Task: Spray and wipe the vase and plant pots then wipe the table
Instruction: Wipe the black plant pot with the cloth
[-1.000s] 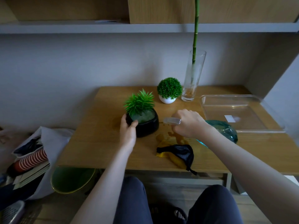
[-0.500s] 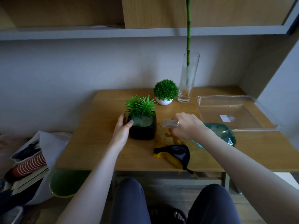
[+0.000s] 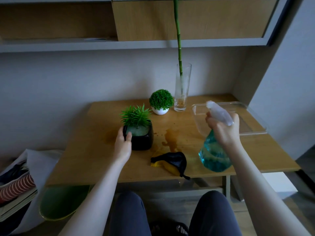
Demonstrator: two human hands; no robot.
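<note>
Gripping the neck of a teal translucent plastic spray bottle (image 3: pixel 215 151), the right hand (image 3: pixel 223 128) holds it lifted above the right part of the light wooden table (image 3: pixel 95 150), its whitish nozzle tilted up and to the left. The left hand (image 3: pixel 123 143) curls round the left side of a glossy black square plant pot (image 3: pixel 142 138) with spiky green leaves, thumb over its rim. A crumpled black and yellow cloth (image 3: pixel 170 161) lies near the front edge, just beside a brownish wet patch (image 3: pixel 171 138). Farther back stand a small white round pot with a green ball plant (image 3: pixel 161 103) and a tall clear glass vase (image 3: pixel 182 89) holding a green stalk. A clear plastic tray (image 3: pixel 252 120) sits behind the raised bottle.
</note>
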